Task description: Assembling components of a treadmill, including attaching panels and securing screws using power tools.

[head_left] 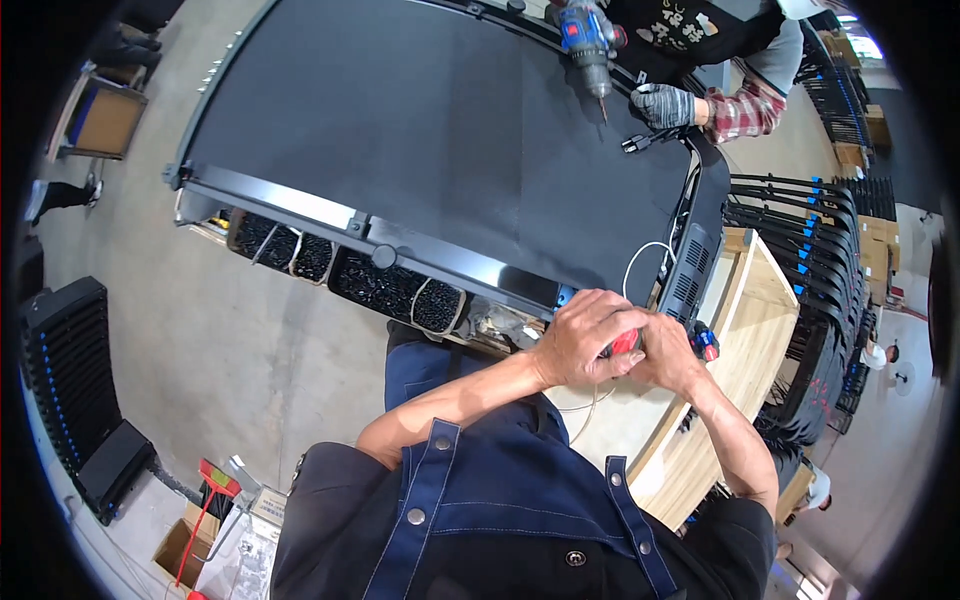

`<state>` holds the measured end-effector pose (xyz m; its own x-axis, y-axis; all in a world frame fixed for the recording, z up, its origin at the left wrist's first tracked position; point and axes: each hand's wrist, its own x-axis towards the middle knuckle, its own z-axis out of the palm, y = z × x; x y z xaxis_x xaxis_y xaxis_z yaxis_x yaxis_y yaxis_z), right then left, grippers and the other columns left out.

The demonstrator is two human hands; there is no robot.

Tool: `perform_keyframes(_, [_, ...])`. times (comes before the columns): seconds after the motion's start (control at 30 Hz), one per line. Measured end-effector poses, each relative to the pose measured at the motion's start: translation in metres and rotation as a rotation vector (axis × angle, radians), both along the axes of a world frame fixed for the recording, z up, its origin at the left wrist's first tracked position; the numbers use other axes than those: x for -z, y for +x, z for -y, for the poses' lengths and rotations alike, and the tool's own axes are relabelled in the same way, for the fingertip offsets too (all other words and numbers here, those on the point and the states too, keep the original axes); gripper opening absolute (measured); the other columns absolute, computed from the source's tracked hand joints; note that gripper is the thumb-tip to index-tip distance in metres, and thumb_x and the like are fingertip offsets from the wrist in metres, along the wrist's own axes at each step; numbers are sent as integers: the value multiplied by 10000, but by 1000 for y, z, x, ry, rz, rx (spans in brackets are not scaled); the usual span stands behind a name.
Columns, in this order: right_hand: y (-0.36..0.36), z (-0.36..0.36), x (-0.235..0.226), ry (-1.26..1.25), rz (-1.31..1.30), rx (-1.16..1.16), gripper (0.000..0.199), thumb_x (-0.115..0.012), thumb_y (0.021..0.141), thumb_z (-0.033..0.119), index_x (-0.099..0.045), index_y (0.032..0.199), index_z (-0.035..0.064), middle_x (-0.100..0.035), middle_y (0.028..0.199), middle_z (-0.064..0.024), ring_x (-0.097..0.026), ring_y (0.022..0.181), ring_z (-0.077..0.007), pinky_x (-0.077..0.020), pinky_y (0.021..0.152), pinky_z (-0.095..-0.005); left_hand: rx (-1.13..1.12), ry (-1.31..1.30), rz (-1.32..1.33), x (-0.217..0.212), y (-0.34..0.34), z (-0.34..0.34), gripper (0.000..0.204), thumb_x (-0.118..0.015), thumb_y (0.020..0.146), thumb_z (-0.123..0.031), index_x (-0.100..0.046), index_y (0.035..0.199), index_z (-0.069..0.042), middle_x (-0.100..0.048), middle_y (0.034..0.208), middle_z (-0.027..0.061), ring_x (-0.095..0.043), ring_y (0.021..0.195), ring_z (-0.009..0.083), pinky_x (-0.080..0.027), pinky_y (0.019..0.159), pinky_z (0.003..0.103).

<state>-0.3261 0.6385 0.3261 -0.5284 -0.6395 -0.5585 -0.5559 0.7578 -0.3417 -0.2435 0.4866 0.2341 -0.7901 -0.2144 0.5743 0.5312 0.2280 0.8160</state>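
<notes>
My left hand (583, 338) and my right hand (667, 352) meet at the near right corner of a long black treadmill-like deck (400, 110). Both are closed about a small red object (624, 343); its kind is mostly hidden by the fingers. A thin white cable (632, 262) loops from the vented black end housing (692, 265) down toward my hands. Just right of my right hand is a blue, red and black tool (706, 345), partly hidden.
Across the deck, a co-worker's gloved hand (663, 105) is beside a black cable plug (635, 144); a blue power drill (590, 50) points toward me. A wooden box (755, 330) stands right, before stacked black frames (800, 230). Black mesh bins (370, 285) sit under the deck's near edge.
</notes>
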Motion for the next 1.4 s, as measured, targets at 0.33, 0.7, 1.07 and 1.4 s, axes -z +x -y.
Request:
perform_keyframes(0.33, [108,9,-3,-106,222,281,525,-815,747,229,-648,1221,74,-707,1026,-217,-660,971,-441,-522,829,-482,-409,-463,414,7,121,179,354,-778,826,-269,-659,1061,-33,-640,958,131,-626,894,303,-514,786,422])
perform_keyframes(0.7, [207,47,186,262,142,633,679,-778,770,508,-621,1250,54,-708,1099,-226,-669,1063,-400,-519,911,-494,273,-1036,456,10,79,280,289,-687,875,-110,-580,1134,-40,-584,1093,163,-553,1065,344,-471,889,466])
perform_keyframes(1.07, [216,42,346,270,128,1152,794,-730,814,378,-357,1434,51,-645,1243,-273,-626,1168,-407,-509,980,-473,295,-1099,327,2,79,293,389,-703,764,-67,-623,1145,-63,-565,1139,156,-539,1074,323,-479,885,428])
perform_keyframes(1.4, [222,45,399,308,184,912,954,-629,819,302,-138,1585,14,-410,1487,-304,-332,1433,-424,-365,1145,-482,313,-1215,327,-7,70,282,367,-753,849,-274,-618,1097,-40,-587,1077,145,-591,1017,326,-524,878,435])
